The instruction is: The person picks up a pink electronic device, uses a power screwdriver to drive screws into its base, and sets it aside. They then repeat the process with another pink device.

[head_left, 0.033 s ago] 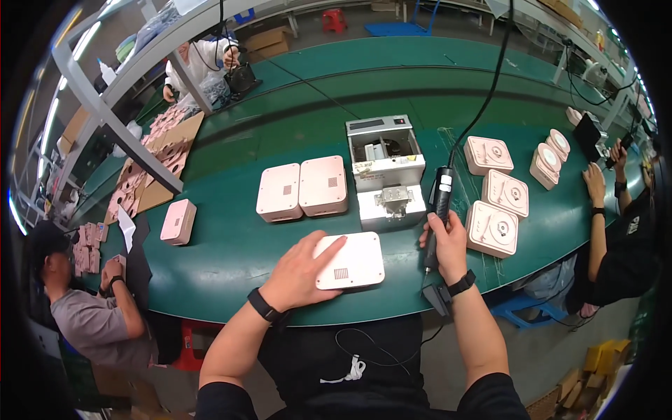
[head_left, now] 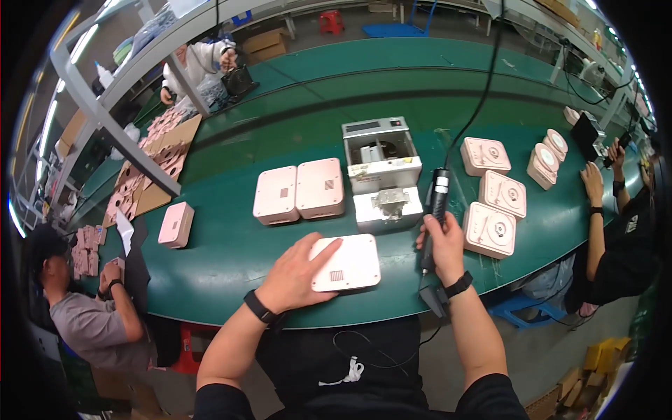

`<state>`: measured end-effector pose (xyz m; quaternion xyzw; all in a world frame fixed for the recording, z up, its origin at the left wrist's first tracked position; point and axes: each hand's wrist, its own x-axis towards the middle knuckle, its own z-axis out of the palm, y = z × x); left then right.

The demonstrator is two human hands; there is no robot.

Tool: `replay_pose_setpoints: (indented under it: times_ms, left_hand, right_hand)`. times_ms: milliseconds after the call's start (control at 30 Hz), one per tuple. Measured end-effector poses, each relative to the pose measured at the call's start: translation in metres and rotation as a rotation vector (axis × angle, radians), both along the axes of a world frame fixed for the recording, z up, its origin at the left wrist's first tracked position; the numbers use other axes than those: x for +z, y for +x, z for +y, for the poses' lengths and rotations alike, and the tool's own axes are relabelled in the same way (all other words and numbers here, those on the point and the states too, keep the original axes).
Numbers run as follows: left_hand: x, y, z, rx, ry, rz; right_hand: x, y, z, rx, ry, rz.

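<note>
Head view: a pale pink case (head_left: 360, 255) lies flat on the green surface (head_left: 217, 280) in front of me, near its close edge and between my two hands. Its long axis runs left to right, the right end angled very slightly away from me; a small grille sits toward the near left of its upper face, and small holes mark the corners.

My left hand (head_left: 290, 274) is the nearer one, in fact touching: its fingers grasp the case's left end, thumb along the near side, index finger laid across the top. My right hand (head_left: 446, 241) is clenched around a black electric screwdriver (head_left: 438, 203), which stands roughly upright, nose down. The relation that counts: the case lies just left of those right fingers, and the driver's nose is beside the right end, apart from it, so its holes are a short way leftward. How high the nose hangs above the surface I cannot tell.

Beyond the case stands a silver machine (head_left: 385, 171), just left of the driver. Two pink cases (head_left: 276, 192) sit side by side to the left of that machine, and on my right, past the driver, are three pink cases with round-patterned tops (head_left: 483, 238).
</note>
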<state>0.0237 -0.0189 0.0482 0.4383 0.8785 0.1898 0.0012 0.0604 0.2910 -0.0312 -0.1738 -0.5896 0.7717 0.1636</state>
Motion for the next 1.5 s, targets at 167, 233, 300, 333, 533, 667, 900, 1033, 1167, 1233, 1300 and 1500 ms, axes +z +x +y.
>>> replay_pose_setpoints:
  times_ms: [167,233,300,333,533,667,900,1033,1167,1233,1300,1500]
  left_hand:
    - [0.003,-0.001,-0.02,-0.006,-0.008,0.006]
    - [0.002,0.001,-0.014,-0.004,0.002,0.006]
    - [0.0,0.006,-0.011,-0.014,-0.02,-0.002]
    - [0.005,0.007,-0.019,0.011,-0.048,0.008]
    - [0.036,-0.017,-0.053,0.035,0.222,-0.073]
    - [0.036,-0.07,-0.199,0.805,0.188,0.364]
    - [-0.019,-0.114,-0.326,1.052,-0.012,0.206]
    - [-0.032,-0.11,-0.264,0.963,0.085,0.193]
    - [-0.025,-0.094,-0.157,1.028,0.085,0.228]
    - [-0.028,-0.1,-0.13,1.025,0.125,0.239]
    - [-0.032,-0.102,-0.117,1.028,0.16,0.251]
    - [-0.02,-0.076,-0.115,0.797,0.293,0.323]
  right_hand:
    - [0.0,-0.007,-0.011,-0.035,0.046,-0.006]
    - [0.004,-0.009,-0.008,-0.035,0.063,-0.016]
    - [0.0,-0.01,-0.011,-0.022,0.079,-0.016]
    - [-0.001,-0.017,-0.023,0.013,0.07,-0.001]
    - [0.001,-0.002,-0.005,-0.056,0.055,-0.027]
    - [-0.002,-0.005,-0.018,0.007,0.048,-0.008]
    - [-0.001,-0.01,-0.011,-0.023,0.086,-0.011]
    - [0.003,-0.007,-0.016,-0.036,0.106,-0.035]
    - [-0.002,-0.012,-0.015,-0.046,0.121,-0.03]
    - [0.0,-0.011,-0.015,-0.043,0.118,-0.042]
    - [0.008,-0.006,-0.017,-0.041,0.103,-0.024]
    - [0.065,0.037,-0.014,-0.263,0.101,0.234]
